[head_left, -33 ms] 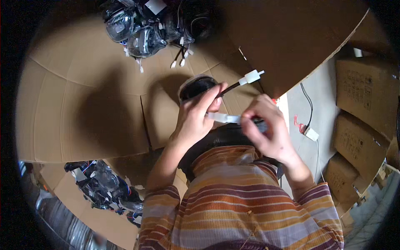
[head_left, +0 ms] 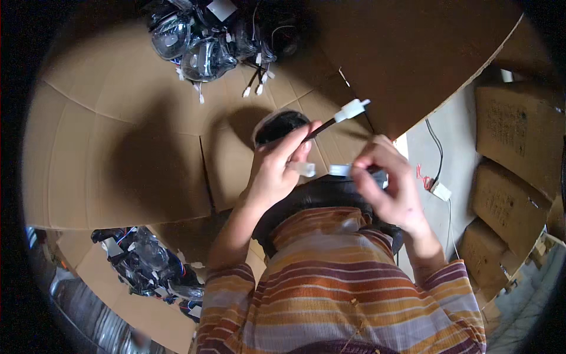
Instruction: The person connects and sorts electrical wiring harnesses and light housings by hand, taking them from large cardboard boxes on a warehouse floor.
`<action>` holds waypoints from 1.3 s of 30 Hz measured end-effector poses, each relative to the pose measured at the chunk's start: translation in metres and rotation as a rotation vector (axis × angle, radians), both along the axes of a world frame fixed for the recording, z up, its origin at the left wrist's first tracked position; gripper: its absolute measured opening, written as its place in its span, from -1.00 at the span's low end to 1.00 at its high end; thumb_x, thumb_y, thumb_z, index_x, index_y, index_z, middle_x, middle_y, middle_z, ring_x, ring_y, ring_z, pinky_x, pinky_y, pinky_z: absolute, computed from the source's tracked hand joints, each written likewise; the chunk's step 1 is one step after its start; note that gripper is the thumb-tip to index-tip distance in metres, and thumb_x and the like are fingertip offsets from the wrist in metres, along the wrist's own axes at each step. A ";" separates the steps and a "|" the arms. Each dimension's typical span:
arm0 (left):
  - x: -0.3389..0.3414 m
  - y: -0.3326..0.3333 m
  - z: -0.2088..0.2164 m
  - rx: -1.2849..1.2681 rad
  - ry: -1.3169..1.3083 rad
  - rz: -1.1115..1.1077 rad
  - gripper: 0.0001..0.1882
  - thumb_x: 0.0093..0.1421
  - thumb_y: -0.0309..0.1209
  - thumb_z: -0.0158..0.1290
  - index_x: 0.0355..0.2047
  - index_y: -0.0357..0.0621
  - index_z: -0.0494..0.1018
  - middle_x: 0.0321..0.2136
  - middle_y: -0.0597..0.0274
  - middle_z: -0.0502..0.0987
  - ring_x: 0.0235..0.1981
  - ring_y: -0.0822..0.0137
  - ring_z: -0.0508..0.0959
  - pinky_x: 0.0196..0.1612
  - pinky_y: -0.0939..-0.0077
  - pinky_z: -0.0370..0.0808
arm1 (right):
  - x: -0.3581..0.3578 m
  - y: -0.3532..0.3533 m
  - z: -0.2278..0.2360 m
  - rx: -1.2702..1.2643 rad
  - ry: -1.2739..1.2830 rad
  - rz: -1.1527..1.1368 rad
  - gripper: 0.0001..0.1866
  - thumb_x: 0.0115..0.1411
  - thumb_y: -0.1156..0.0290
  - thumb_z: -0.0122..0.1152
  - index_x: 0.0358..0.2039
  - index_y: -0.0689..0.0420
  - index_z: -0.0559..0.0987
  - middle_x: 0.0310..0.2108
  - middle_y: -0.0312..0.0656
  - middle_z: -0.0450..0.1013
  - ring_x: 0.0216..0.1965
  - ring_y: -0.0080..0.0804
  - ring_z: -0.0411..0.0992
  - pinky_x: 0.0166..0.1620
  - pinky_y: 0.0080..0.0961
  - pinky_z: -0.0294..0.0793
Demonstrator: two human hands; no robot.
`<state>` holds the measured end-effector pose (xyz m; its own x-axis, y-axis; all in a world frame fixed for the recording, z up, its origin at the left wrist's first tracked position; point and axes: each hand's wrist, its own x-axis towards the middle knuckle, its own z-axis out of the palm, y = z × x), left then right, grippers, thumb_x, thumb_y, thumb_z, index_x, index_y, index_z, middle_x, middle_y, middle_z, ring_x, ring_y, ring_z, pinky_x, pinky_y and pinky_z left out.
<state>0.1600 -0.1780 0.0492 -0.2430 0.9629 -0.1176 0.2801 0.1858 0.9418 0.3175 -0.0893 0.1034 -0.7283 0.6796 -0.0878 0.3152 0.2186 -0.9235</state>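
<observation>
My left hand (head_left: pixel 276 168) is closed around a white plastic wire connector (head_left: pixel 305 169) and a black cable (head_left: pixel 321 130). That cable ends in a larger white connector (head_left: pixel 352 110), which sticks out past my fingers to the upper right. Partly behind the same hand is a dark, rounded part with a clear rim (head_left: pixel 282 125); whether the hand bears it I cannot tell. My right hand (head_left: pixel 389 183), smeared by motion, pinches another white connector (head_left: pixel 340 170). A small gap parts this connector from the one in my left hand, and the two face each other.
Brown cardboard (head_left: pixel 159 159) covers the work surface. Several clear-and-black lamp-like units (head_left: pixel 203 59) with wires lie at the far side, more (head_left: pixel 150 253) at lower left. Stacked cartons (head_left: pixel 510 124) stand at right, near a white box on a cord (head_left: pixel 440 190) on the floor.
The two white connectors, joined or touching before, have come apart. My right hand has moved slightly to the right with its connector; my left hand has barely shifted.
</observation>
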 end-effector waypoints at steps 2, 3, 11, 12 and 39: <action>-0.005 -0.013 -0.004 -0.005 -0.234 -0.023 -0.66 0.09 -0.50 -0.17 -0.08 -0.21 0.23 -0.62 0.19 0.41 -0.62 0.47 0.40 -0.52 0.61 0.33 | 0.012 0.005 0.005 -0.138 0.024 -0.028 -0.95 -0.19 0.60 0.02 -0.63 0.24 0.36 -0.62 -0.19 0.26 -0.52 -0.37 0.24 -0.41 -0.56 0.18; -0.005 -0.016 -0.006 -0.016 -0.471 -0.047 -0.66 0.12 -0.50 -0.22 -0.06 -0.26 0.20 -0.61 0.25 0.41 -0.59 0.51 0.40 -0.49 0.63 0.32 | 0.014 0.008 0.008 -0.164 0.019 -0.011 -0.96 -0.18 0.61 0.02 -0.63 0.24 0.37 -0.62 -0.20 0.26 -0.51 -0.38 0.24 -0.41 -0.57 0.18; -0.012 -0.025 0.000 0.257 -0.505 -0.212 -0.78 0.11 -0.53 -0.20 -0.28 -0.44 0.31 -0.51 0.12 0.45 -0.61 0.46 0.38 -0.50 0.64 0.34 | 0.019 0.018 0.023 -0.265 0.106 0.075 -0.96 -0.17 0.60 0.03 -0.60 0.23 0.39 -0.59 -0.24 0.27 -0.51 -0.45 0.25 -0.41 -0.60 0.18; -0.013 -0.026 0.001 0.257 -0.508 -0.215 -0.78 0.11 -0.53 -0.20 -0.28 -0.44 0.31 -0.51 0.12 0.45 -0.61 0.46 0.38 -0.50 0.64 0.34 | 0.019 0.019 0.024 -0.264 0.121 0.101 -0.96 -0.17 0.60 0.04 -0.60 0.23 0.39 -0.59 -0.24 0.27 -0.51 -0.45 0.25 -0.41 -0.60 0.18; -0.020 -0.032 0.026 -0.104 -0.551 -0.250 -0.89 0.07 -0.61 -0.21 -0.47 -0.36 0.33 -0.72 0.29 0.31 -0.69 0.54 0.34 -0.39 0.54 0.42 | 0.021 0.024 0.025 -0.007 0.067 0.284 -0.93 -0.20 0.58 0.05 -0.61 0.24 0.39 -0.61 -0.16 0.25 -0.50 -0.27 0.21 -0.42 -0.46 0.19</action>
<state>0.1402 -0.2102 0.0752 0.1123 0.9597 -0.2577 -0.1960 0.2756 0.9411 0.3389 -0.0655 0.1283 -0.8938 0.4470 -0.0365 0.1801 0.2833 -0.9420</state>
